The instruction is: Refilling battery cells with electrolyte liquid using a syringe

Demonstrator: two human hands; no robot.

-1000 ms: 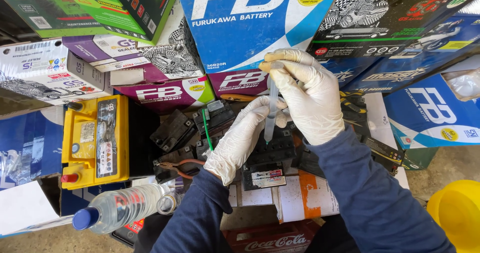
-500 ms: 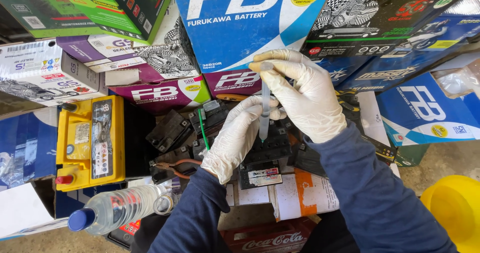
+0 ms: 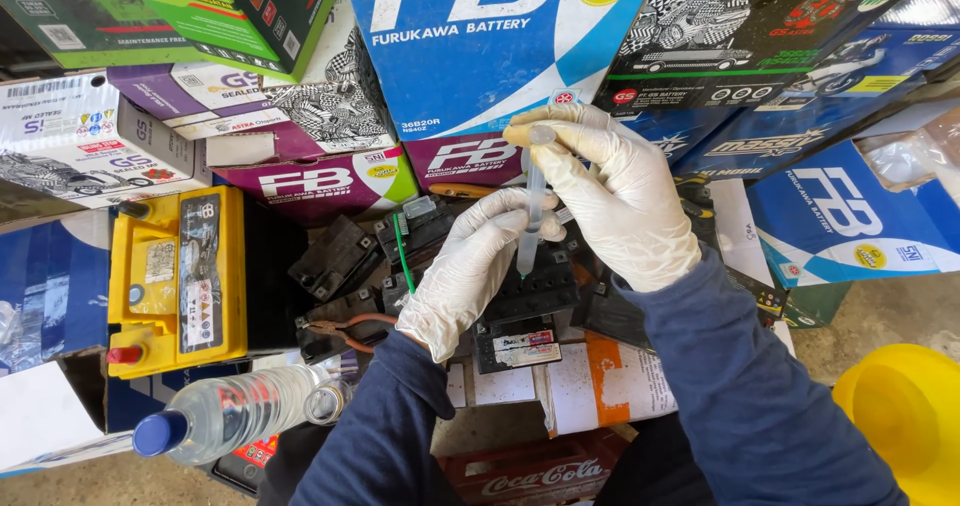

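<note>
Two gloved hands dosing a small black battery

Both hands work over a small black battery [image 3: 540,288] lying among other dark batteries on a pile of flattened cartons. The right hand [image 3: 612,201] grips a clear syringe [image 3: 530,211] upright, thumb on the plunger top, tip just above the battery's top. The left hand [image 3: 470,266] pinches the barrel low down to steady it. To do this well, I judge, keep the tip centred over one fill hole and press slowly. Near the left edge sit a yellow battery [image 3: 175,281] and a water bottle [image 3: 235,416].
</note>
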